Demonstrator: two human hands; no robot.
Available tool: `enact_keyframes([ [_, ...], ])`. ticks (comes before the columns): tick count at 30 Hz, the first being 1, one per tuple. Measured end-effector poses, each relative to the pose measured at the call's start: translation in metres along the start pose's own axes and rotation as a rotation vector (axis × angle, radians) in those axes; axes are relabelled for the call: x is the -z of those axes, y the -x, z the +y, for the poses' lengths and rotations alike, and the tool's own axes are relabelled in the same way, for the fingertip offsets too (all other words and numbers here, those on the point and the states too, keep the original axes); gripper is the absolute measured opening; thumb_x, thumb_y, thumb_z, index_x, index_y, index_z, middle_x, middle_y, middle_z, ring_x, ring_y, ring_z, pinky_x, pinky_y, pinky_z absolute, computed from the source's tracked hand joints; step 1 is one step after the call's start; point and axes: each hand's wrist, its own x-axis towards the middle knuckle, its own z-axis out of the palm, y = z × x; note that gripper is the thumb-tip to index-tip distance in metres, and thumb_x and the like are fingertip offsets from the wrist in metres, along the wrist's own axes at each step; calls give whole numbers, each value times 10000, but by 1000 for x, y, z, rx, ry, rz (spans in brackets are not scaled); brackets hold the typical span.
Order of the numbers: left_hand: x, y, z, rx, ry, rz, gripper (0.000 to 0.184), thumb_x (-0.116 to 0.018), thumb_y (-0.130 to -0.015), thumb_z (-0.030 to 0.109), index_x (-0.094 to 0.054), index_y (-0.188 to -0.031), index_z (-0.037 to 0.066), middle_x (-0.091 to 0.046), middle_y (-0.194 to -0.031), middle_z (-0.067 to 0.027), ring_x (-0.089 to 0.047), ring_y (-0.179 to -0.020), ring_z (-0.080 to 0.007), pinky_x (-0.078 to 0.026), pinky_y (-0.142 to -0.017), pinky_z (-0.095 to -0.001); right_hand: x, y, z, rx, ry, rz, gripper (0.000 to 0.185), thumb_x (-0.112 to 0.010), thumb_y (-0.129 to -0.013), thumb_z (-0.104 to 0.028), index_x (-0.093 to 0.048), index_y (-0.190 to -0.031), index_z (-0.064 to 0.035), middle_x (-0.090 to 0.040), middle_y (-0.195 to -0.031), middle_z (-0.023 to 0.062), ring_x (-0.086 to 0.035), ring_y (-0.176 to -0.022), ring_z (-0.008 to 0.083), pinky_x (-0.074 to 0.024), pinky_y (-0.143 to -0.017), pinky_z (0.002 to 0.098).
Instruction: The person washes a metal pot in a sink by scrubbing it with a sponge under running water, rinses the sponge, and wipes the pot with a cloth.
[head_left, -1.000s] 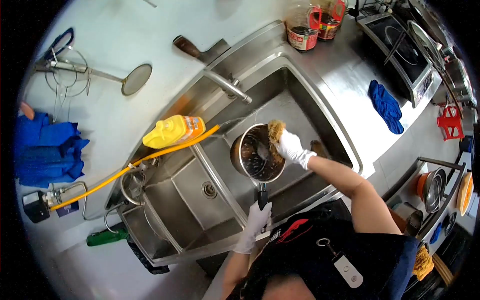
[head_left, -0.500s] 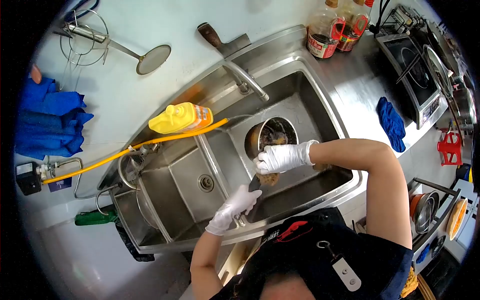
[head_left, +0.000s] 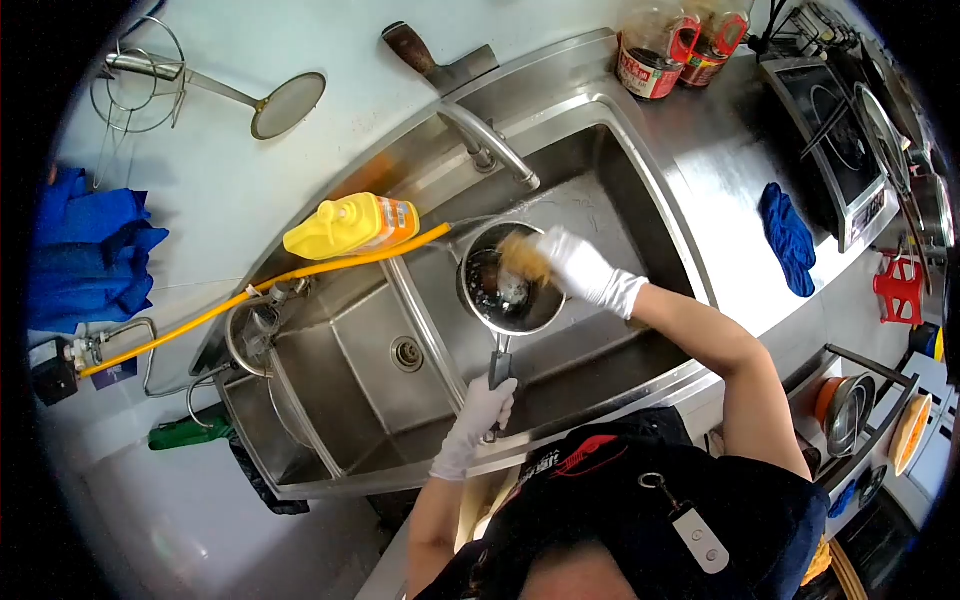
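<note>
Inside the right basin of the steel sink [head_left: 600, 365] is a saucepan [head_left: 466, 292], its opening facing up toward me, with dark, shiny wet contents and some pale foam. My left hand [head_left: 486, 410], in a white glove, is closed around the pan's black handle [head_left: 500, 368]. In my gloved right hand [head_left: 582, 268] is a brown scouring pad [head_left: 524, 259], held over the pan's far right side and slightly blurred. Whether the pad touches the pan wall I cannot tell. A thin water stream runs from the yellow hose [head_left: 340, 266] toward the pan.
A yellow pump bottle [head_left: 350, 225] stands behind the hose. The faucet [head_left: 495, 150] arches over the right basin, and a cleaver [head_left: 440, 62] lies behind it. Sauce bottles [head_left: 650, 60], a blue cloth [head_left: 787, 240] and an induction cooker [head_left: 825, 140] are on the right.
The pan has turned from tilted to opening upward and shifted slightly left. My right hand has moved from beside the handle up to the pan's opening with the scouring pad.
</note>
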Motion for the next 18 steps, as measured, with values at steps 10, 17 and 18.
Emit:
enact_keyframes([
  [10,-16,8,0,-74,-24,-114,153,-557,-881,155,-477,-848,30,-460,-563,-17,-422,-404,-105,-346,-372,-268,-77,-31,-14,-294,74,-109,246,-589,-674,-53,-624,-917,-47,-611,-856,142,-595,-824,300,-490,-742,377],
  [17,-7,9,1,-100,-131,-13,143,-549,-881,151,-473,-842,35,-460,-564,-4,-421,-414,-102,-353,-389,-272,-49,12,8,107,125,-788,168,-631,-713,-212,-688,-801,-81,-656,-864,112,-617,-868,279,-477,-805,370],
  [18,-8,7,-4,-104,-166,-16,149,-557,-879,155,-487,-860,25,-464,-561,-2,-417,-410,-96,-348,-383,-265,-38,13,19,325,364,-839,205,-625,-725,-256,-685,-776,-67,-651,-882,88,-603,-888,267,-465,-826,363],
])
